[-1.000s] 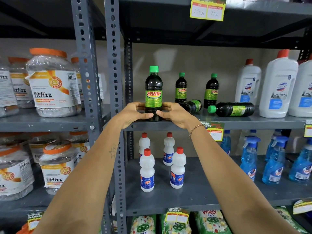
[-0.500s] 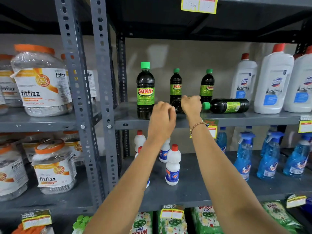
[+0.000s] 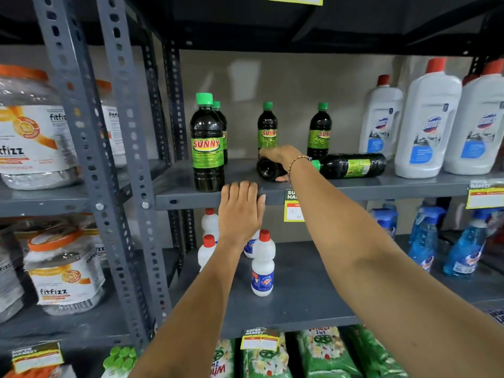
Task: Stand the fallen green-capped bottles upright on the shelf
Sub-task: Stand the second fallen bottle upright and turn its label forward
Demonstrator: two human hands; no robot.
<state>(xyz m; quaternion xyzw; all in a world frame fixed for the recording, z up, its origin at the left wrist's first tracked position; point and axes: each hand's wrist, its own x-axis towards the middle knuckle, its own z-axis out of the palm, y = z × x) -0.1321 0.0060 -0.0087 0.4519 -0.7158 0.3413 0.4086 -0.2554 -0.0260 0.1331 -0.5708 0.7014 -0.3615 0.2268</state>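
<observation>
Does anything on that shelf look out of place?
Yes: two dark green-capped bottles lie on their sides among upright ones. The right hand grips one; the other lies beside the white jugs.

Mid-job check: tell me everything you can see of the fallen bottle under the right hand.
The fallen bottle is dark, glossy and looks plastic. It lies on its side on the grey shelf, its round base turned toward the camera. The right hand wraps over its top, thumb tip beneath, hiding label, neck and cap. It lies in front of an upright bottle and left of a second fallen bottle, whose green cap points toward it. Whether they touch is hidden.
</observation>
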